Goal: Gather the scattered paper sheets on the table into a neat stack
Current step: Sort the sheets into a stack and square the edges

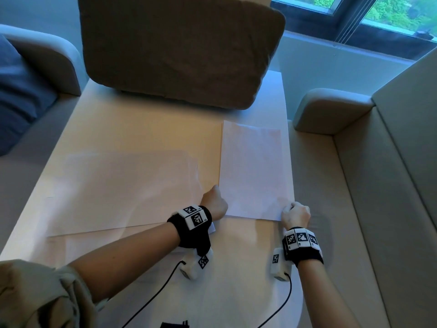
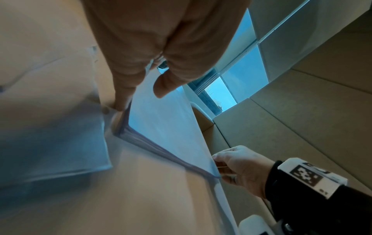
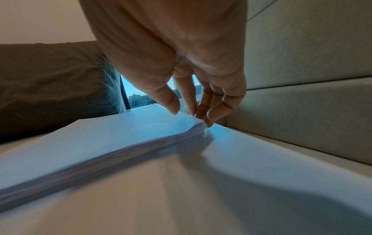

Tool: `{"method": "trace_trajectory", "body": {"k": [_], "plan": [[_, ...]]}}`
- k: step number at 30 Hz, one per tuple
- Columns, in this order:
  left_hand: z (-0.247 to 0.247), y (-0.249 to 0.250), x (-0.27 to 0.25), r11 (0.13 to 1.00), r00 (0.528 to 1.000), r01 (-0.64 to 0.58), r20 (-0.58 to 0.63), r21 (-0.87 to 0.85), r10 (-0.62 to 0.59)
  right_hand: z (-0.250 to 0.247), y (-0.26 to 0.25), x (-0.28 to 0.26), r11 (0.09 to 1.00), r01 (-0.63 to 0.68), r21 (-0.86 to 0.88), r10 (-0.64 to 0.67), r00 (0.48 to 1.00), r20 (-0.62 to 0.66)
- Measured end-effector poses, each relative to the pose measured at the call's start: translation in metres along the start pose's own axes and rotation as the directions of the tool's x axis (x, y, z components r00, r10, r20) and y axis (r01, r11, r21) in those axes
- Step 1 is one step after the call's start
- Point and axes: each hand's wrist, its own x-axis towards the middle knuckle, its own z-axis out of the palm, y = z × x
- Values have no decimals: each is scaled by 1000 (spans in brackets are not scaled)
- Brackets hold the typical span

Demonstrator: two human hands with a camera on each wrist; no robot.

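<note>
A stack of white paper sheets lies on the right part of the pale wooden table. My left hand is at its near left corner: the fingers press against the stack's left edge and the thumb reaches over the top. My right hand pinches the near right corner, thumb on top and fingertips at the side of the stack. More loose sheets overlap on the left of the table. Another sheet lies under my forearms.
A large brown cushion stands on the far end of the table. Beige sofa armrests flank the table on the right, and a blue cushion lies on the left. Black cables trail from my wrist cameras over the near edge.
</note>
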Motion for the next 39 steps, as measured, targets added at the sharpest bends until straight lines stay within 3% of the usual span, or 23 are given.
{"method": "trace_trajectory", "body": {"k": [8, 13, 17, 20, 23, 27, 30, 34, 39], "plan": [[6, -4, -1, 999, 999, 9, 46, -50, -7, 3, -1, 3, 1000, -4, 15, 4, 1000, 30], [-4, -14, -1, 994, 992, -56, 105, -96, 66, -4, -4, -6, 999, -47, -18, 47, 999, 15], [-28, -30, -10, 978, 981, -192, 22, -83, 195, -3, -13, -30, 986, 137, 92, -126, 985, -119], [-51, -53, -18, 958, 954, -287, -83, 19, 288, 6, -24, -54, 960, 237, 147, -237, 971, -16], [-75, -83, -25, 951, 953, -266, -107, 158, 285, 20, -37, -83, 927, 312, 208, -340, 933, 118], [-93, -114, -33, 849, 972, -222, 42, 479, 230, 41, -54, -112, 908, 320, 269, -397, 863, 314], [-94, -121, -39, 789, 979, -204, 97, 580, 182, 51, -65, -128, 901, 362, 240, -431, 810, 397], [-93, -122, -41, 712, 973, -230, 161, 664, 164, 58, -78, -142, 931, 300, 210, -362, 834, 415], [-104, -124, -41, 714, 954, -299, 219, 633, 206, 62, -84, -147, 950, 235, 205, -303, 855, 421]]}}
